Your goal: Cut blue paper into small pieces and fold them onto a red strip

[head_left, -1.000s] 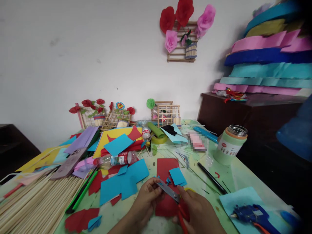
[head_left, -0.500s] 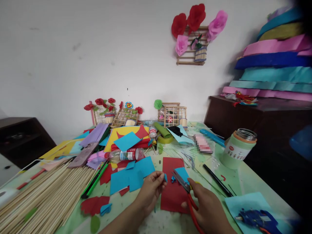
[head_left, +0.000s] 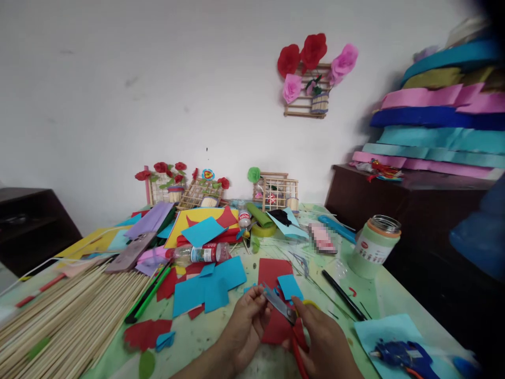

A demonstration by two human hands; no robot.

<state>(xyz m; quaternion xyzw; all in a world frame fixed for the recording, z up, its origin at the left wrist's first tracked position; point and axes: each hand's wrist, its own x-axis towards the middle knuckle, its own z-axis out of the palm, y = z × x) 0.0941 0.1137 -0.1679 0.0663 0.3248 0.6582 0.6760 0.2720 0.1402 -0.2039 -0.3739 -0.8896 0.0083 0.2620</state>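
My right hand point(head_left: 321, 337) grips red-handled scissors point(head_left: 282, 308), whose blades point up and left and look almost closed. Their tips reach the fingers of my left hand point(head_left: 248, 326), which are pinched together; the small blue paper piece there is mostly hidden by the fingers and blades. Beneath both hands lies a sheet of red paper point(head_left: 272, 271) with a blue paper square point(head_left: 291, 287) on it. Several blue paper sheets point(head_left: 191, 295) are spread to the left of my left hand. A small folded blue paper piece point(head_left: 164, 341) rests by a red paper scrap point(head_left: 142, 334).
Thin wooden sticks point(head_left: 74, 316) are heaped at the left beside a green-and-black pen point(head_left: 148, 295). A plastic bottle point(head_left: 203, 253) lies behind the blue sheets. On the right are a black pen point(head_left: 343, 295), a green jar point(head_left: 373, 250) and a blue glue gun point(head_left: 402, 357).
The scissor blades have come to my left fingertips, more closed than before. The blue piece, visible at those fingers earlier, is now mostly covered. The camera view has tilted up slightly.
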